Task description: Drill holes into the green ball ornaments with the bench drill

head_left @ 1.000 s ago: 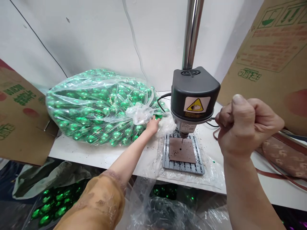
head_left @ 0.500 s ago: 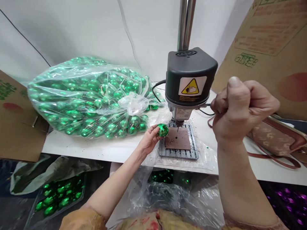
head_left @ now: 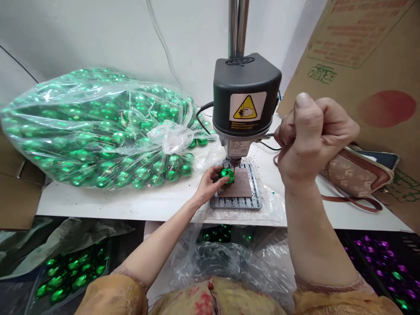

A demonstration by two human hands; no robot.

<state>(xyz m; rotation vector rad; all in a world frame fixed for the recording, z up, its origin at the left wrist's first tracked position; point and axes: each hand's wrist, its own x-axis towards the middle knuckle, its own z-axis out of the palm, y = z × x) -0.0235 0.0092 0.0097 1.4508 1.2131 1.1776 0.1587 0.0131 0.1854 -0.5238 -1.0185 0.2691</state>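
On the white counter (head_left: 114, 205): one black drill press (head_left: 247, 85), yellow-and-white warning label (head_left: 247, 107) to the front, with a brown board (head_left: 241, 189) lying on its slotted metal base (head_left: 254, 202); one faceted green ball (head_left: 227, 175), gripped between thumb and fingers of the left hand (head_left: 210, 186), over the board and just below the chuck (head_left: 235, 162); right hand (head_left: 316, 135), closed in a fist, seemingly around the press's side lever (head_left: 269, 135), the grip itself hidden; one knotted clear bag (head_left: 95, 127) of green balls (head_left: 172, 173), left of the press; one patterned handbag (head_left: 352, 173) with brown strap (head_left: 357, 201), to the right, before a cardboard box (head_left: 354, 39); below counter level, at right, purple balls (head_left: 377, 258) in a dark crate (head_left: 408, 240)
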